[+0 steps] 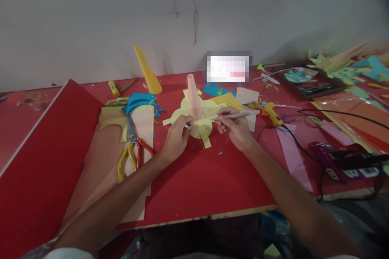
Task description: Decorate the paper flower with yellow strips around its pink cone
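A pale pink paper cone (pixel 194 97) stands upright on a light yellow paper cutout (pixel 202 130) with rounded lobes and narrow strips. My left hand (pixel 178 137) is closed at the left of the cone's base, thumb and fingertips pinching the cutout's edge; the exact grip is partly hidden. On the other side, my right hand (pixel 237 129) is wrapped round a whitish pen-like stick (pixel 252 113). The stick's narrow end points left, over the cutout near the cone's base; whether it touches the paper I cannot tell.
Scissors (pixel 131 131) and red-handled pliers (pixel 145 149) lie on paper sheets (pixel 121 162) at left. A yellow cone (pixel 148 71) stands behind. At right are a yellow glue gun (pixel 267 111) with its cord, a purple box (pixel 337 166) and a dark tray (pixel 310 93).
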{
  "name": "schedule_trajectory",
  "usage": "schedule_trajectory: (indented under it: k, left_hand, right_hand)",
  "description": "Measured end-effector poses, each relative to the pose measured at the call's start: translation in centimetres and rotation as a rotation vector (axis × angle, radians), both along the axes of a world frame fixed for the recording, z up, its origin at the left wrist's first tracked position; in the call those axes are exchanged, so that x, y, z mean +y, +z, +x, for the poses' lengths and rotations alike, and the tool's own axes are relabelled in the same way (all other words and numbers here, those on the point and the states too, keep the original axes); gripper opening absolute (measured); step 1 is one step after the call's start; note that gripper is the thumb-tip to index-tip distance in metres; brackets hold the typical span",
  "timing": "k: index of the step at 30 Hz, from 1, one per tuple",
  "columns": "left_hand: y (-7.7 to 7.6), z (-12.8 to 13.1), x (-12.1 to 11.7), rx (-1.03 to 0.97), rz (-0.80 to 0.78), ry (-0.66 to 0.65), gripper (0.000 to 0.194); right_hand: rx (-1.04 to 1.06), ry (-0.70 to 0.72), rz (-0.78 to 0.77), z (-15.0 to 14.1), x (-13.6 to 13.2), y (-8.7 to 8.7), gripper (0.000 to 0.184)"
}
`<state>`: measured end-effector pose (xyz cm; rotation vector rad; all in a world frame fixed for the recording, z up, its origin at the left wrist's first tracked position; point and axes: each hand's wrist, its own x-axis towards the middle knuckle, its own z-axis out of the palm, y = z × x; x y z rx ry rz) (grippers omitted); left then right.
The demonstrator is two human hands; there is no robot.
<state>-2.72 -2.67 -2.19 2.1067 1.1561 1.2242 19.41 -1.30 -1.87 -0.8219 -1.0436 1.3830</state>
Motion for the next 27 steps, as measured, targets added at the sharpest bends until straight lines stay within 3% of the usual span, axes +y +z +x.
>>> schedule_trajectory:
  k: [3, 7, 10, 13, 15, 18, 22, 24, 27]
  left_hand:
    - [-0.1, -0.4, 0.4, -0.035, -0.015, 0.045, 0.027]
    - [0.6, -1.4, 2.8, -0.089, 0.030, 0.163, 0.062]
    - [1.5, -1.5, 5.8, -0.069, 0.018, 0.068, 0.079]
    - [2.4, -0.6, 8.6, -0.083, -0.029, -0.134, 0.071]
    - [3.2, 0.0, 9.7, -0.082, -0.077, -0.191, 0.057]
    - [4.7, 0.5, 10.0, -0.074, -0.046, -0.110, 0.047]
    - [6.4, 1.0, 9.4, -0.082, 0.116, 0.042, 0.050]
    - [6.6, 1.5, 9.0, -0.077, 0.179, 0.101, 0.050]
    - [5.6, 2.6, 8.1, -0.044, 0.211, 0.181, 0.050]
  right_hand:
    - [-0.025, -0.031, 0.006, 0.1, 0.2, 0.0, 0.024]
    - [0.001, -0.074, 0.001, -0.1, 0.2, 0.2, 0.024]
    - [0.032, -0.079, -0.014, -0.2, 0.2, 0.1, 0.024]
    - [0.044, -0.087, -0.022, -0.1, 0.2, 0.1, 0.024]
    - [0.041, -0.103, -0.018, 0.0, 0.2, 0.3, 0.023]
    - [0.029, -0.141, 0.013, 0.3, 0.1, 0.7, 0.022]
    - [0.028, -0.197, 0.081, 1.1, 0.1, 1.5, 0.019]
    - [0.027, -0.227, 0.102, 1.4, 0.1, 1.7, 0.019]
    - [0.018, -0.264, 0.112, 1.5, 0.2, 1.9, 0.021]
